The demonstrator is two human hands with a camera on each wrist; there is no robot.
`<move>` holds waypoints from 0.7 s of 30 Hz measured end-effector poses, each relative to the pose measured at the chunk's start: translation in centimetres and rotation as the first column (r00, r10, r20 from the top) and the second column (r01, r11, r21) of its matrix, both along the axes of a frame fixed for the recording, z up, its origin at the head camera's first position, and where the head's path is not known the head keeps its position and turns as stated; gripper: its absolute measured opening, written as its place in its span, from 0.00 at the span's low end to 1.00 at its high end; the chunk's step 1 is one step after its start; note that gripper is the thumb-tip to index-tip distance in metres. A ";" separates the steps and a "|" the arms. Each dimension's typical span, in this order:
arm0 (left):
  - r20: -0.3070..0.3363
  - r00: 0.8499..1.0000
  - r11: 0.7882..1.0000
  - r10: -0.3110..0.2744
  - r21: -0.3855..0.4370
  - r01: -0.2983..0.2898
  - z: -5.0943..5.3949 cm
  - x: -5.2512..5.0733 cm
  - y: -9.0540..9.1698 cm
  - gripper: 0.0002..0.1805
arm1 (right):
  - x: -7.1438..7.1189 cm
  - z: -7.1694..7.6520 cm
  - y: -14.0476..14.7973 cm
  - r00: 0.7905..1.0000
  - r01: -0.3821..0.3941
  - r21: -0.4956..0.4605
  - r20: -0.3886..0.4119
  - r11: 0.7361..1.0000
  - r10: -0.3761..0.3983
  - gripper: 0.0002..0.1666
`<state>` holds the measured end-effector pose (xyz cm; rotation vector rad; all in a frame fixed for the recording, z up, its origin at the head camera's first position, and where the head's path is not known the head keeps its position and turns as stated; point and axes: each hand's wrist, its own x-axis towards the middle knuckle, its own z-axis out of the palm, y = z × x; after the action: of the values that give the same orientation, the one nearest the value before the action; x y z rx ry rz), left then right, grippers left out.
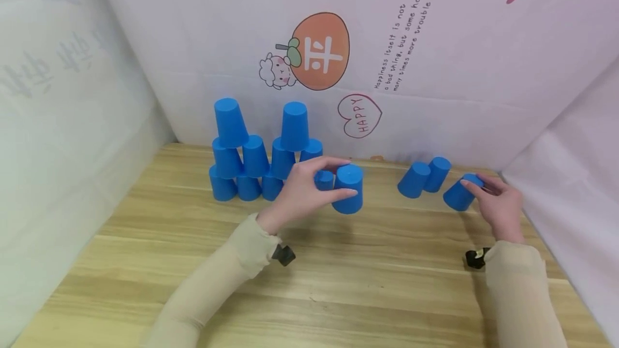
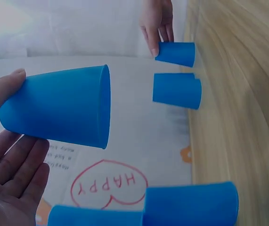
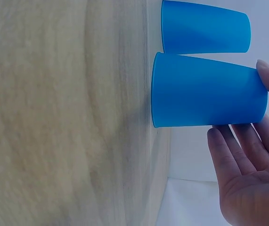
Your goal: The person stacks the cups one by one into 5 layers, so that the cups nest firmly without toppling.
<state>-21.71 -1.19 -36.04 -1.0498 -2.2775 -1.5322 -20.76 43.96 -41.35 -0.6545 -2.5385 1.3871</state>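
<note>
My left hand (image 1: 300, 192) pinches an upside-down blue cup (image 1: 348, 200) between thumb and fingers, in front of the right end of a stack of blue cups. In the left wrist view this cup (image 2: 59, 106) is held near its base, its rim free. At the right, my right hand (image 1: 505, 209) grips another upside-down blue cup (image 1: 456, 197) near its top. The right wrist view has that cup's (image 3: 209, 92) rim close to the tabletop; whether it touches, I cannot tell. The stack has two top cups, left (image 1: 231, 125) and right (image 1: 294, 128); my left hand hides part of its lower rows.
Two more upside-down cups, a nearer one (image 1: 413, 181) and a farther one (image 1: 439, 175), stand between the stack and my right hand. Behind the wooden table (image 1: 338, 294) rises a printed white sheet (image 1: 435, 117). White cloth (image 1: 580, 176) borders the right side.
</note>
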 end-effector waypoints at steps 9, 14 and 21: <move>-0.009 0.992 0.991 0.130 -0.014 -0.130 -1.0 1.0 -5.0 0.29 | 0.2 0.0 0.3 1.000 0.003 0.018 0.006 1.000 -0.003 0.52; 0.033 0.982 0.982 0.187 -0.031 -0.186 -0.7 1.6 -7.5 0.30 | 0.3 0.0 0.2 1.000 -0.011 0.031 0.005 0.999 0.010 0.52; -0.083 0.970 0.973 0.230 0.033 -0.228 1.9 2.0 -10.4 0.29 | 0.3 -0.1 -0.2 1.000 -0.015 0.045 -0.007 0.999 0.015 0.52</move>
<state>-19.71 -11.57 -34.15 -0.7972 -2.2271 -1.3903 -20.49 43.72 -41.42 -0.6232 -2.5663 1.3298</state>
